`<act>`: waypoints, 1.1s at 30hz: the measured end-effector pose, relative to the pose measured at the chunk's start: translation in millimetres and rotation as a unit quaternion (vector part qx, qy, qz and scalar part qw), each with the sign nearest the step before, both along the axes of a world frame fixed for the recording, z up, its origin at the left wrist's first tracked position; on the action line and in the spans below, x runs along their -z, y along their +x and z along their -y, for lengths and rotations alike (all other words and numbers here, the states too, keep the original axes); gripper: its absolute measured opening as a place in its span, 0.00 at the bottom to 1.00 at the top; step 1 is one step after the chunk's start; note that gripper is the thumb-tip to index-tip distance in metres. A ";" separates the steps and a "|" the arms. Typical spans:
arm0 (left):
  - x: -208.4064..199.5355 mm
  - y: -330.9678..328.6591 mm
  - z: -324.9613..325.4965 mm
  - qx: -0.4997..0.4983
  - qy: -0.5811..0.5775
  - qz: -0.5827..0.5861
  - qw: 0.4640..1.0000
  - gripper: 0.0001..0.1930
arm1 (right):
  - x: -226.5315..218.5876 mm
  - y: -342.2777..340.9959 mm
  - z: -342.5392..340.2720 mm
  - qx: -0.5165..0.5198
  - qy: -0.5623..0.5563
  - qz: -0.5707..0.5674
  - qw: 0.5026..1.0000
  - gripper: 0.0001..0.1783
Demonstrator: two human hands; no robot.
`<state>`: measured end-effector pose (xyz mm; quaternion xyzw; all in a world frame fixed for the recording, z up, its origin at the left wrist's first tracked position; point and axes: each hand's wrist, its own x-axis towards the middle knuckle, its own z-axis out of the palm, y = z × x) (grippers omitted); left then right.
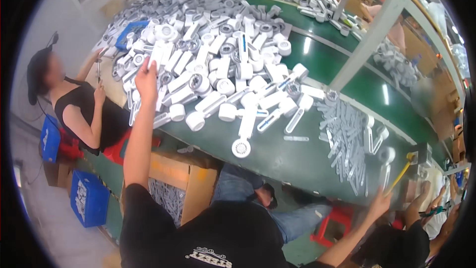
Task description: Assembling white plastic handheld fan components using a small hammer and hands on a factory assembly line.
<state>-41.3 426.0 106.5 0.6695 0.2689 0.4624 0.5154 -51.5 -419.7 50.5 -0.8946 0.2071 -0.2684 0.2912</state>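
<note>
My left hand (146, 83) reaches over the left side of a big heap of white plastic parts (206, 64) with round heads and long handles. Its fingers are closed on one white handle part (156, 53), whose far end blends into the heap. At the right of the bench, my right hand (379, 205) is closed around a long, thin yellow tool (400, 173); its working end is too small to make out. Just beyond that hand lies a white round-headed part (386, 161). Between my hands, one such part (241, 147) rests near the bench edge, its grille showing.
Grey flat strips (344, 144) are piled on the green bench (297, 161). A cardboard box (198, 193) of grey strips stands below. At left sits a person (79, 104); a blue crate (89, 198) is on the floor. A white post (364, 34) rises at right, near other people's arms.
</note>
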 end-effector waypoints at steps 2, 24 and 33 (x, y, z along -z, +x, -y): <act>0.8 28.9 -79.0 -0.070 0.054 -0.031 0.996 0.27 | -3.6 -28.2 -36.5 -0.045 0.029 0.005 0.999 0.25; 6.4 41.4 99.8 0.294 0.296 -0.149 0.896 0.20 | 18.2 -27.2 -199.9 -0.279 0.237 -0.304 0.880 0.25; 62.3 84.6 371.7 0.466 0.572 -0.122 0.664 0.15 | 58.2 -27.9 -170.3 -0.219 0.445 -0.077 0.865 0.19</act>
